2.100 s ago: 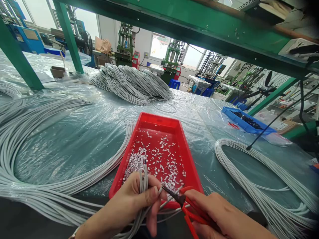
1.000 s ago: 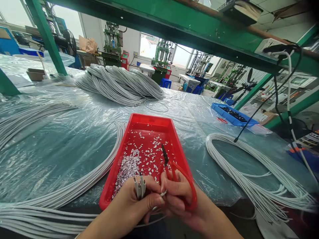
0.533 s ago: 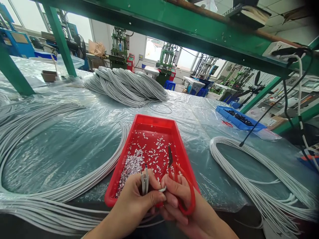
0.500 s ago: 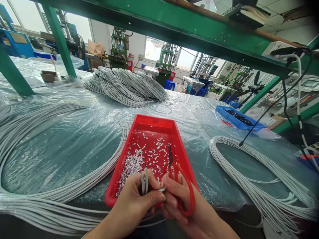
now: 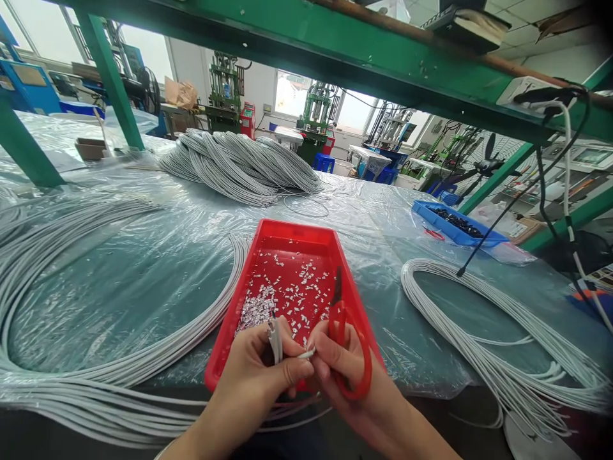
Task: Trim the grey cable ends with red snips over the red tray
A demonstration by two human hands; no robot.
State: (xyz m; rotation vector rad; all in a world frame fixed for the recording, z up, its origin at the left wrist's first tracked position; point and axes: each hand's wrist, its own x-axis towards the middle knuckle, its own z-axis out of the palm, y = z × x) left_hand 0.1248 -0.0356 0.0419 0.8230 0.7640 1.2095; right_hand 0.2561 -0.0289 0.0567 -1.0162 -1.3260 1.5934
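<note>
Over the near end of a red tray [image 5: 347,255], my left hand [image 5: 261,367] is closed on grey cables [image 5: 275,342], whose cut ends stick up beside the thumb. One white cable end [image 5: 306,353] pokes out between its thumb and forefinger. My right hand [image 5: 342,358] pinches the tip of that end with thumb and forefinger. Red-handled scissors [image 5: 341,319] hang in the same hand, handle looped around the fingers, dark blades pointing up and away. Small white and silvery scraps [image 5: 258,306] lie in the tray below.
Bundles of grey cable [image 5: 191,358] curve along the left, and another coil [image 5: 426,271] lies at right. A large cable heap [image 5: 239,166] sits behind the tray. A blue tray [image 5: 460,233] of black parts stands back right. A green frame beam [image 5: 335,45] crosses overhead.
Both hands have risen slightly, still together at the white cable end. The scissors have shifted a little to the right and turned more upright. The view has moved slightly.
</note>
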